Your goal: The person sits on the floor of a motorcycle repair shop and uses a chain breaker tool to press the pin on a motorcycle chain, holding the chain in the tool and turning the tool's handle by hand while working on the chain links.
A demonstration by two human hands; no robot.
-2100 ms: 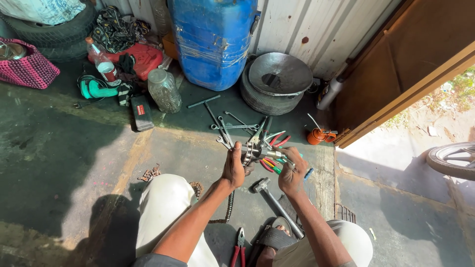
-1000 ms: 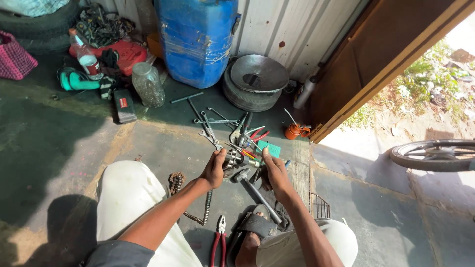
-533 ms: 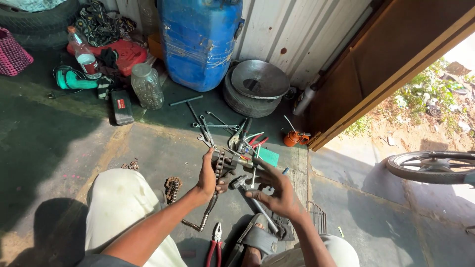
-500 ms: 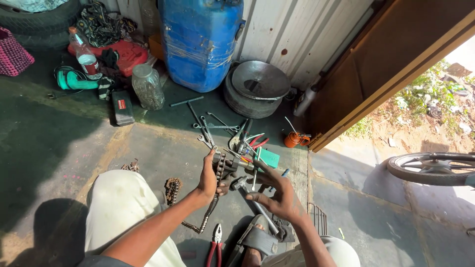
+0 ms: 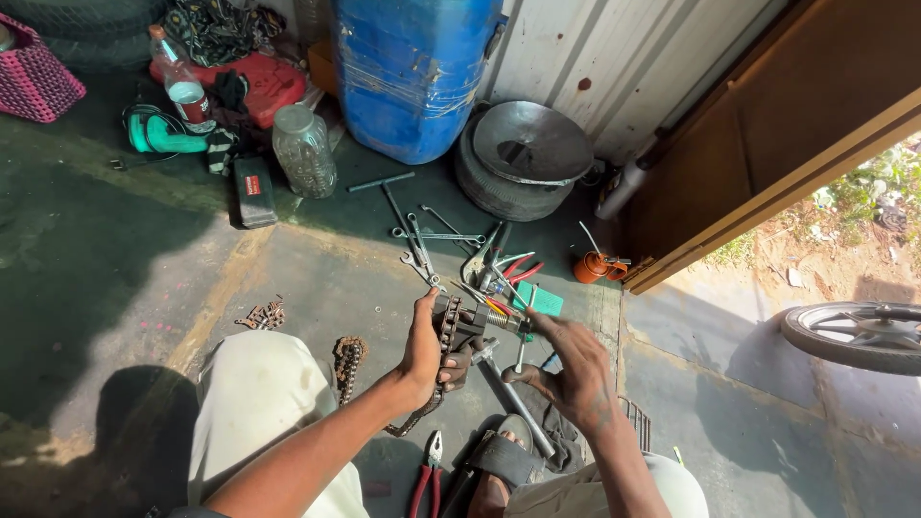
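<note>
— Left hand [image 5: 424, 347]?
— Clamped round a chain tool [image 5: 460, 324], with the chain [image 5: 422, 414] threaded through it and drooping below the palm.
— Right hand [image 5: 568, 369]?
— Fingers spread, thumb and forefinger pinching the tool's screw handle [image 5: 507, 322], held just above the floor over the knees.
— Around them?
— Spanners [image 5: 430, 242] and screwdrivers strewn just beyond. Red pliers [image 5: 428, 468] by the sandal [image 5: 499, 462]. Further back, blue drum [image 5: 413, 67], tyre [image 5: 518, 173] topped by a metal bowl, orange oil can [image 5: 593, 266].
</note>
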